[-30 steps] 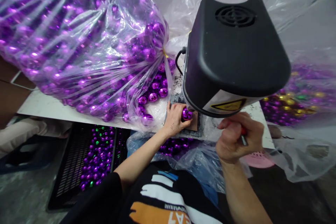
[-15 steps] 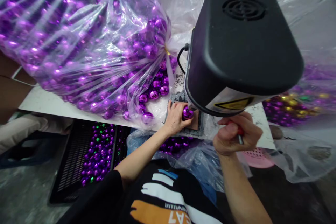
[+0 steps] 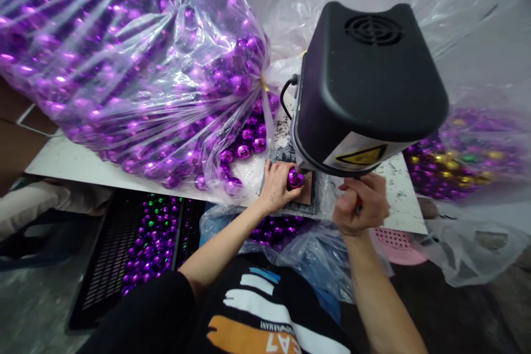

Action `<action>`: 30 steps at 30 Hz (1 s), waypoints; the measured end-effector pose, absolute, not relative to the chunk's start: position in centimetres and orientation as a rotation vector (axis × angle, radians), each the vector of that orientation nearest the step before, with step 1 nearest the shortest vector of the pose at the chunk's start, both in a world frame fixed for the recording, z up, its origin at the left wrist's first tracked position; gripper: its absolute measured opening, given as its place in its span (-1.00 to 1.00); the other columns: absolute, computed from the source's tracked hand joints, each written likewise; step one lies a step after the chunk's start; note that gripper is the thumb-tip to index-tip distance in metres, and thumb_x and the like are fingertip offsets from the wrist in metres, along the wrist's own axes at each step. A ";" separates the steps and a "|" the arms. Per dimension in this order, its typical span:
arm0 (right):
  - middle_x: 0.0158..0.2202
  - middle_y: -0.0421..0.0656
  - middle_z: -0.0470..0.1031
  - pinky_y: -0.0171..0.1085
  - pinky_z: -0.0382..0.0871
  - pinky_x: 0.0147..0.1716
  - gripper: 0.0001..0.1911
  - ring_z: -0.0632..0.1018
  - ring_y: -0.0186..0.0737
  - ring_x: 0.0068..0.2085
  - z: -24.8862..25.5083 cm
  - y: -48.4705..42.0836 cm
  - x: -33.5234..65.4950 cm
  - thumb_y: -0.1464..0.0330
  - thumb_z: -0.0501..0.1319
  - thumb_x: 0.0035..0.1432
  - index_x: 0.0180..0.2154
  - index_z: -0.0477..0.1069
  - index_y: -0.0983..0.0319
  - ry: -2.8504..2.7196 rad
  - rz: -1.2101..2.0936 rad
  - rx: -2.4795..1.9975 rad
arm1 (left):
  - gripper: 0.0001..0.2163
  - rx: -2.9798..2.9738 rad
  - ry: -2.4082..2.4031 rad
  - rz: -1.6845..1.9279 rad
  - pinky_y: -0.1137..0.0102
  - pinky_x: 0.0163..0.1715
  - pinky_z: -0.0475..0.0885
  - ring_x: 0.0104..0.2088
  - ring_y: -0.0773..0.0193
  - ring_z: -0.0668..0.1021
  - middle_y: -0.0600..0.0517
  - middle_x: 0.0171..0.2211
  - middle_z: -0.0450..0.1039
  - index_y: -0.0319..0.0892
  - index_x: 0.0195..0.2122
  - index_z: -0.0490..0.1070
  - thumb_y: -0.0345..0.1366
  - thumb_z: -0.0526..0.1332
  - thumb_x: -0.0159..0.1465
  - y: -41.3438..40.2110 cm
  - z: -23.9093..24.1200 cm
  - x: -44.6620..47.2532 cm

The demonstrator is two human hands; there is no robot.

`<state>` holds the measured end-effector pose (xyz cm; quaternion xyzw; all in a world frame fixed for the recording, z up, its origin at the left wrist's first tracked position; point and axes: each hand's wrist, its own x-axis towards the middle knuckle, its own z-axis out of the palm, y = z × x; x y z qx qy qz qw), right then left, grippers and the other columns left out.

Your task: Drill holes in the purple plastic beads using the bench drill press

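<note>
My left hand pinches a shiny purple faceted ball between thumb and fingers, over a brown square pad on a dark, crumb-covered plate. Close above the ball is the lower edge of a black machine housing with a round vent and a yellow warning triangle; the tool end beneath it is mostly hidden. At the machine's right side, my right hand is closed in a fist around its lever handle, which the fingers almost fully cover.
A big clear bag of purple balls fills the table's left, with loose balls at its mouth. Below stands a black crate of purple and green balls. A pink perforated basket and another bag are at right. A person's sleeve shows far left.
My right hand has shifted left, and the lever's red grip no longer shows. The black housing looks smaller and further left. My left hand keeps its hold on the ball.
</note>
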<state>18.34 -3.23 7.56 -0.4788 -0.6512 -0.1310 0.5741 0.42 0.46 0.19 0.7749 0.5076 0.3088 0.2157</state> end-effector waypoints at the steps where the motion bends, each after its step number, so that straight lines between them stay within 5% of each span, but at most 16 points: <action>1: -0.51 -0.26 0.37 -0.16 0.49 -0.22 -0.86 0.48 -0.29 -0.39 8.5 -3.2 18.3 0.28 0.13 0.28 -0.25 0.43 0.16 -1.506 -0.310 -1.114 | -0.55 2.148 1.408 0.855 -0.09 0.40 0.11 0.15 -0.06 0.49 -0.10 0.03 0.55 -0.13 0.08 0.41 -0.26 0.44 0.18 0.5 0.1 0.5; 5: -0.51 -0.28 0.31 -0.33 0.25 -0.50 -0.74 0.39 -0.42 -0.52 13.7 -2.1 17.8 0.22 0.08 0.38 -0.23 0.49 0.18 -1.287 -0.109 -1.270 | -0.54 2.143 1.399 0.893 -0.07 0.36 0.16 0.13 -0.07 0.48 -0.11 0.02 0.54 -0.15 0.06 0.41 -0.26 0.47 0.16 0.9 0.1 0.6; 11: -0.57 -0.31 0.20 -0.40 0.14 -0.52 -0.47 0.30 -0.51 -0.53 18.4 0.3 17.6 -0.04 0.12 0.34 -0.42 0.40 0.27 -1.187 0.185 -1.310 | -0.53 2.109 1.324 0.914 -0.02 0.25 0.31 0.06 -0.01 0.53 -0.10 0.00 0.52 -0.14 0.12 0.35 -0.21 0.43 0.24 -1.8 1.4 -1.5; 14: -0.63 -0.35 0.12 -0.38 0.12 -0.56 -0.48 0.27 -0.50 -0.59 18.4 0.4 17.6 -0.04 0.15 0.33 -0.44 0.39 0.26 -1.190 0.199 -1.292 | -0.42 2.174 1.234 0.751 0.08 0.09 0.45 0.06 -0.02 0.54 -0.12 0.05 0.49 -0.11 0.23 0.30 -0.18 0.46 0.24 -5.4 2.0 -3.7; 18: -0.65 -0.38 0.07 -0.37 0.02 -0.65 -0.49 0.22 -0.52 -0.67 18.2 0.4 17.2 0.01 0.16 0.34 -0.48 0.28 0.25 -1.170 0.183 -1.251 | -0.17 2.217 1.250 0.651 0.00 0.12 0.47 0.16 -0.12 0.50 -0.19 0.19 0.40 -0.04 0.35 0.23 0.04 0.53 0.13 -7.4 2.6 -6.0; 23: -0.65 -0.38 0.07 -0.36 -0.01 -0.70 -0.46 0.21 -0.51 -0.69 18.4 0.5 17.0 -0.04 0.16 0.32 -0.50 0.23 0.24 -1.168 0.174 -1.248 | -0.63 2.246 1.589 0.782 0.08 0.18 0.43 0.15 -0.01 0.51 -0.17 0.14 0.44 -0.09 0.23 0.36 -0.17 0.24 0.44 -0.9 4.0 -9.0; 30: -0.66 -0.39 0.06 -0.37 0.05 -0.66 -0.46 0.22 -0.50 -0.67 18.3 0.5 17.1 -0.07 0.16 0.30 -0.48 0.28 0.24 -1.145 0.187 -1.277 | -0.66 2.265 2.052 0.205 0.13 0.02 0.45 0.04 -0.14 0.55 -0.26 0.03 0.47 -0.22 0.09 0.43 -0.20 0.34 0.35 6.3 4.6 -9.6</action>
